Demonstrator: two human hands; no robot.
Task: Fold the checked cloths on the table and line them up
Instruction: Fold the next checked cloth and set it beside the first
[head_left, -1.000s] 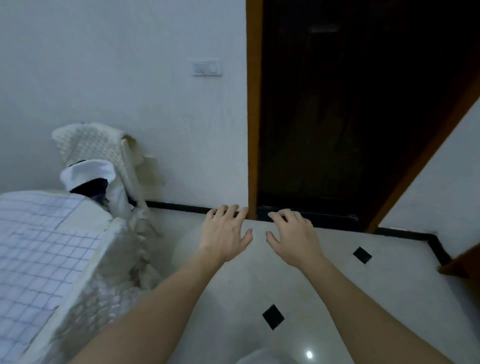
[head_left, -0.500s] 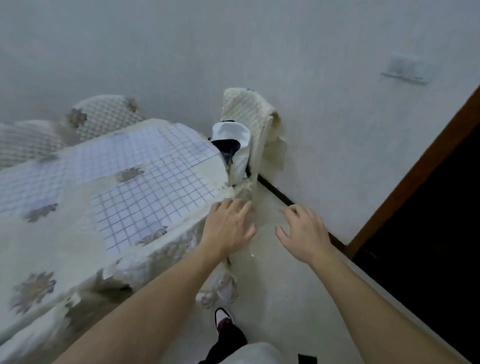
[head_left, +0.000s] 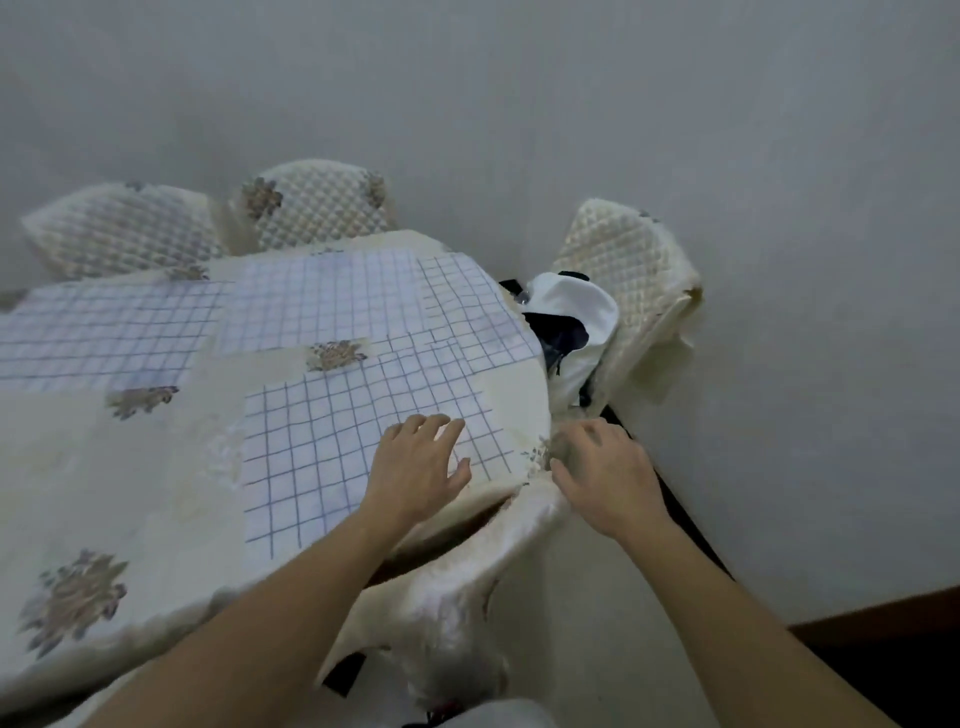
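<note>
Reaching forward, both hands are out over the near right corner of the desk (head_left: 156, 467). The left hand (head_left: 415, 467) hangs palm down, fingers spread and loose, over the nearest checked cloth (head_left: 332, 447); whether it touches I cannot tell. The right hand (head_left: 602, 473) is just beside the desk's edge, fingers loosely bent, holding nothing. Three more checked cloths lie flat farther back: one at the far left (head_left: 104, 332), one in the middle (head_left: 322, 301), one at the far right corner (head_left: 467, 306). Quilted chair backs (head_left: 317, 202) stand behind, and another chair (head_left: 618, 249) on the right carries a white garment (head_left: 576, 306).
</note>
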